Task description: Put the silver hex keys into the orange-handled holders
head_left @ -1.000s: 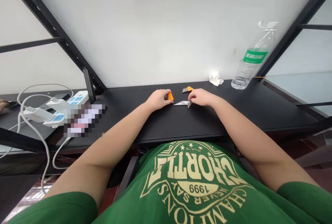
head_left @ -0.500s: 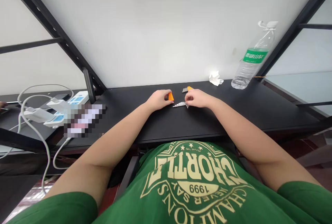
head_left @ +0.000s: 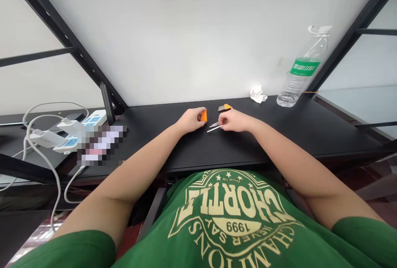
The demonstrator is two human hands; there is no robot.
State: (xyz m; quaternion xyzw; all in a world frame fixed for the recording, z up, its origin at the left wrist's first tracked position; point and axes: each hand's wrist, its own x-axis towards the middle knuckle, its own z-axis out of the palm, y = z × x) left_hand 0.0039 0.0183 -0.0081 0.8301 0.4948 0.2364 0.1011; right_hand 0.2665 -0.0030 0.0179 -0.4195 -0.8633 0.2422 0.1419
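My left hand (head_left: 194, 120) is closed around an orange plastic holder (head_left: 204, 116), pinching it upright above the black desk. Facing it, my right hand (head_left: 230, 120) has its thumb and fingers together on a silver L-shaped hex key (head_left: 214, 128), whose long arm points left toward the holder. Several other silver hex keys (head_left: 214, 125) lie just behind that one, partly hidden by my right fingers. Beyond my right hand rests a second orange holder (head_left: 228, 106) with a row of short metal pieces (head_left: 221, 108) beside it, too small to make out clearly.
Against the wall stand a crumpled white tissue (head_left: 258, 94) and a large clear bottle (head_left: 302, 69) with a green label. On the left are a power strip (head_left: 70, 144) with plugged-in chargers, white cables (head_left: 51, 164) and a pixelated device (head_left: 102, 144). Black metal frames (head_left: 89, 67) flank the desk.
My right hand has shifted slightly left and pulled one hex key out of line with the others, toward me. My left hand stays nearly still with the orange holder.
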